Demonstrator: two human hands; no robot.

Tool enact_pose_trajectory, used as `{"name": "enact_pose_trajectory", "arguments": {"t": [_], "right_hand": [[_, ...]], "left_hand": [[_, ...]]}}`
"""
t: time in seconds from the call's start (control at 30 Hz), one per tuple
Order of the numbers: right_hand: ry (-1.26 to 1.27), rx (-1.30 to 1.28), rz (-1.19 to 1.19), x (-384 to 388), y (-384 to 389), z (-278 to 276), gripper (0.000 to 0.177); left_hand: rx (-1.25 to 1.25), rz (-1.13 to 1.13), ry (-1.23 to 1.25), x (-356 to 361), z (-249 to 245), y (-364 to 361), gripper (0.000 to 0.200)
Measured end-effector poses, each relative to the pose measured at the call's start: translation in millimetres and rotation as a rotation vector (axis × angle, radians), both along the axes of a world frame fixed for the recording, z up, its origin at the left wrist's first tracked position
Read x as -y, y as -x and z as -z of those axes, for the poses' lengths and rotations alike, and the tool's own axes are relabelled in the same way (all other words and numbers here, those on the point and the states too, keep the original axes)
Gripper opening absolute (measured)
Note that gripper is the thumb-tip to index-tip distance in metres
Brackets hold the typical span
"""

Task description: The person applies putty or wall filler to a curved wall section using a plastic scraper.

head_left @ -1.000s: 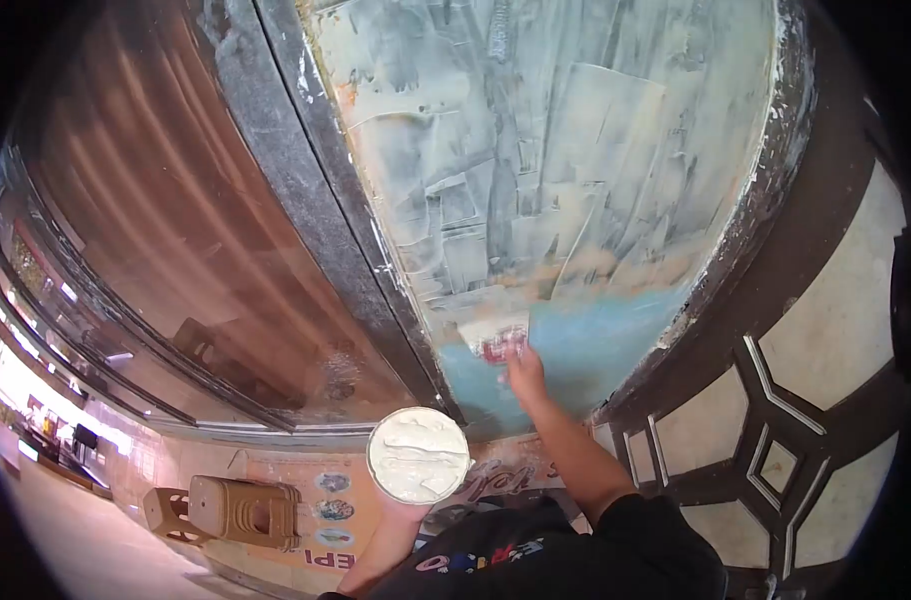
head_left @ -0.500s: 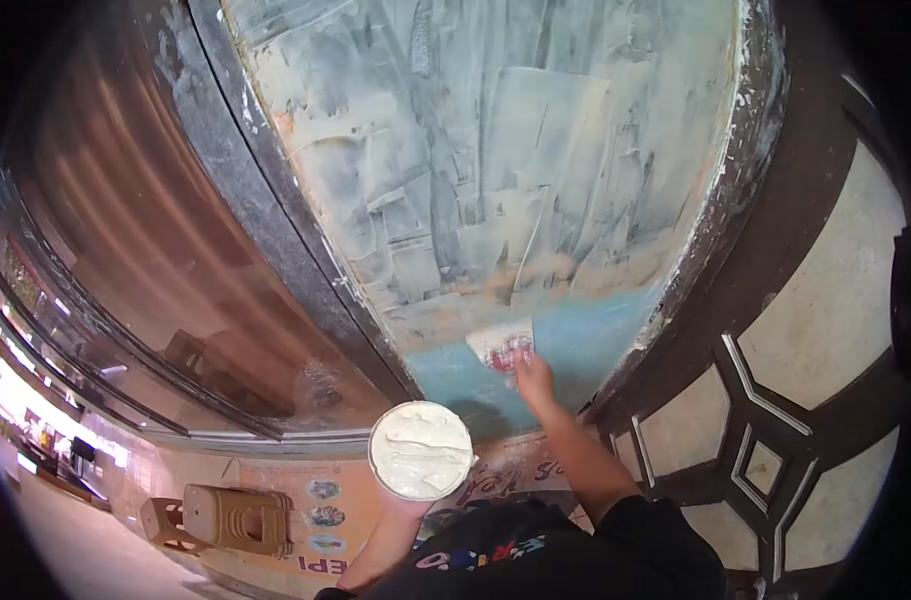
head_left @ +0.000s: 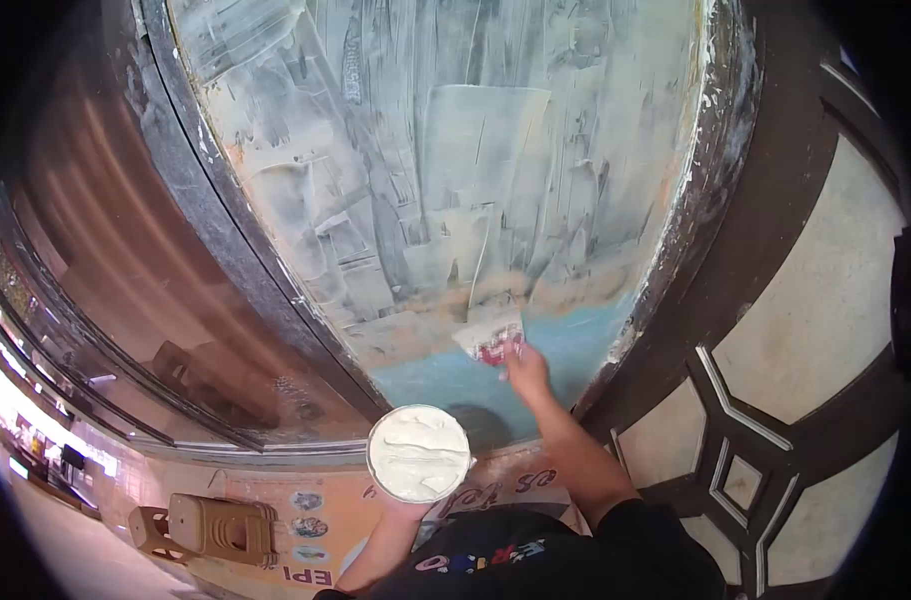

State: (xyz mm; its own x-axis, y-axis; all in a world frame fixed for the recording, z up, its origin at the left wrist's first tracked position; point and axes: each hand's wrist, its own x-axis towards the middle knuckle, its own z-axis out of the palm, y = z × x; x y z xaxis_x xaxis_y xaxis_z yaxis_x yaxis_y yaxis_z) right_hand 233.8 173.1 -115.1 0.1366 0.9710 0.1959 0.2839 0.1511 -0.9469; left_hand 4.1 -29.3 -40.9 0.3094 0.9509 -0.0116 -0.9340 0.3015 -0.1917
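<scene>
A: Head view. Where's our scraper?

B: Over the blue strip towards the bottom edge of the panel; our right hand is closed round its handle.

A: Left hand?

B: Under the tub, near the panel's bottom-left corner; fingers hidden, closure undetermined.

A: Technique?

B: We'd keep blade pressure even, tub level.

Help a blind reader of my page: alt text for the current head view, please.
A person's right hand holds a scraper at a pale-streaked wall with a blue lower strip, while the left hand holds a tub of creamy paste.
</scene>
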Motion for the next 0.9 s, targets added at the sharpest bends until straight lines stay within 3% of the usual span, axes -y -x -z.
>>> {"name": "enact_pose_trajectory", "arguments": {"t": [0.1,0.2,0.3,0.43,0.47,0.5,0.57,0.63,0.7,0.83,0.9], "right_hand": [[0.216,-0.186,-0.033,40.1,-7.4,31.5,0.034],[0.245,-0.319,-0.168,59.8,-25.5,50.6,0.031],[0.059,-0.245,-0.2,48.4,-37.7,9.8,0.028],[-0.032,-0.491,-0.113,4.6,-52.5,-32.3,0.029],[-0.03,-0.492,-0.116,3.0,-56.6,-32.6,0.029],[0.03,-0.381,-0.05,2.1,-62.1,-30.8,0.031],[0.13,-0.303,0.025,15.4,-63.2,-20.6,0.035],[0.239,-0.215,-0.001,28.9,-72.7,38.1,0.035],[0.38,-0.4,-0.016,55.1,-77.1,65.6,0.034],[0.335,-0.342,-0.233,70.5,-92.0,56.2,0.021],[0.229,-0.239,-0.305,60.4,-100.3,37.3,0.02]], "left_hand": [[-0.144,-0.037,-0.177,-2.4,-5.8,-16.9,0.072],[-0.032,-0.057,-0.095,0.5,-1.7,-25.9,0.072],[-0.06,-0.084,-0.095,-0.9,14.6,-34.8,0.072],[-0.219,-0.096,-0.055,-4.5,24.6,-49.7,0.072],[-0.237,-0.095,-0.042,-6.0,23.9,-53.9,0.072],[-0.423,-0.151,-0.057,-5.2,15.3,-61.9,0.071],[-0.422,-0.162,-0.061,-4.5,20.8,-65.8,0.07],[-0.451,-0.164,-0.022,-2.6,25.0,-66.5,0.069],[-0.419,-0.18,-0.035,0.5,19.8,-69.8,0.067],[-0.349,-0.201,-0.016,4.2,25.2,-70.0,0.066],[-0.446,-0.226,-0.043,3.8,22.7,-72.8,0.066]]}}
